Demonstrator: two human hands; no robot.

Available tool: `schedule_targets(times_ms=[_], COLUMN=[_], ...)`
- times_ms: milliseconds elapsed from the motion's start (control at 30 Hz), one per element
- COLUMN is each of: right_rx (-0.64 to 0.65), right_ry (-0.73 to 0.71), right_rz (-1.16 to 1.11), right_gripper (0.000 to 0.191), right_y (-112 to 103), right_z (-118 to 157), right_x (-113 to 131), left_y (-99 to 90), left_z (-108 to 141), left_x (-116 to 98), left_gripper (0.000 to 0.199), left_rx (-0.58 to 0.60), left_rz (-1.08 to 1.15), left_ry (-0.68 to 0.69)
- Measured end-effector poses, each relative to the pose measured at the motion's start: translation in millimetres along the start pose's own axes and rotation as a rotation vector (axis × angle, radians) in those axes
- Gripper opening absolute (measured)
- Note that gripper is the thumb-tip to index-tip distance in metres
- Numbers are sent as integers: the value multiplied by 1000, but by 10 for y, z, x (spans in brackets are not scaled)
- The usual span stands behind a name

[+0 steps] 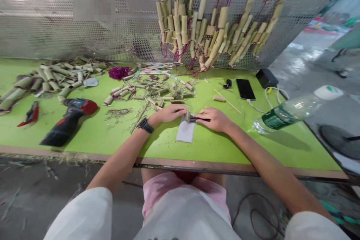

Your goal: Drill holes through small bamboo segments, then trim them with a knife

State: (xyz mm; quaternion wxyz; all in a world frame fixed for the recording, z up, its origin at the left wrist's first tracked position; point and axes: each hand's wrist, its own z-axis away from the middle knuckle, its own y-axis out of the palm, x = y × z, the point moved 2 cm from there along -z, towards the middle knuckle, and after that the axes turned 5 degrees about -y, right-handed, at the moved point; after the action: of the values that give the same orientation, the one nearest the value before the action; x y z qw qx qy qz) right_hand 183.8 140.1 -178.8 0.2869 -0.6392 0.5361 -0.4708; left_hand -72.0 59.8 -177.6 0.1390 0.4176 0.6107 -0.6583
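My left hand (170,114), a dark watch on its wrist, pinches a short bamboo piece (188,115) between thumb and fingers. From the right, my right hand (214,119) is closed around a thin dark tool (200,119). The tool's tip meets or nearly meets the bamboo piece; its exact kind is too small to tell. Under both lies a small white sheet of paper or cloth (185,132), with dark specks scattered on the green tabletop around it. Just beyond my left hand are cut bamboo pieces (164,91) and shavings.
At left lie a cordless drill (69,120), red-handled pruners (30,114) and a bamboo heap (50,77). Purple cord (119,72) lies behind. Strung bamboo tubes (216,41) hang on the perforated metal panel (126,37). A phone (245,89), black box (266,78) and plastic bottle (292,112) are right.
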Motion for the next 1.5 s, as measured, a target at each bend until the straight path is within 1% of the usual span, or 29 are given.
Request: schedule_targets(times_ms=[67, 133, 233, 300, 367, 467, 567, 633, 700, 733, 833, 900, 967, 1133, 1200, 1300, 1367, 1500], right_rx=[31, 7, -136, -204, -189, -96, 0, 38, 27, -3, -158, -219, -201, 15, 51, 55, 33, -120], right_ry=[-19, 8, 124, 158, 128, 59, 22, 10, 3, 10, 72, 112, 115, 39, 21, 12, 30, 150], right_rz=[0, -26, -60, -36, 2, 36, 61, 68, 54, 37, -13, -3, 28, 74, 77, 56, 29, -58], right_gripper=[34, 34, 35, 36, 37, 37, 35, 33, 32, 32, 34, 36, 37, 36, 36, 37, 35, 34], right_y=[-4, -10, -16, -6, 15, 33, 25, 16, 7, 1, -20, -21, -11, 13, 6, -6, -14, -45], right_z=[2, 4, 11, 12, 6, 0, 8, 16, 22, 24, 32, 35, 34, 22, 12, -3, -3, 23], right_x=[11, 10, -26, -48, -55, -42, -7, 14, 21, 16, -24, -50, -58, -17, -4, -1, -9, -52], left_y=[-7, -8, 4, 11, 11, 3, -9, -15, -13, -9, 9, 20, 24, 2, -9, -10, -4, 8], left_z=[2, -4, -19, -24, -21, -7, 6, 9, 7, 4, -7, -13, -18, -15, -7, 4, 7, -1], left_x=[2, 11, 29, 38, 38, 21, 3, -3, -5, -5, 1, 15, 35, 57, 42, 7, -12, -23], left_gripper=[49, 50, 52, 52, 51, 50, 49, 48, 48, 49, 52, 54, 55, 56, 55, 52, 51, 53], left_rx=[-3, -7, -1, -1, -5, -4, -6, -12, -12, -10, -8, -10, -10, -25, -32, -32, -36, -36], left_rz=[-9, -11, -1, 4, 3, 2, 3, -2, -10, -13, -19, -16, -10, 0, 3, -7, -23, -18], left_ry=[-7, -6, 11, 18, 16, 14, 4, -8, -13, -10, 17, 31, 31, 23, 13, -17, -29, -3])
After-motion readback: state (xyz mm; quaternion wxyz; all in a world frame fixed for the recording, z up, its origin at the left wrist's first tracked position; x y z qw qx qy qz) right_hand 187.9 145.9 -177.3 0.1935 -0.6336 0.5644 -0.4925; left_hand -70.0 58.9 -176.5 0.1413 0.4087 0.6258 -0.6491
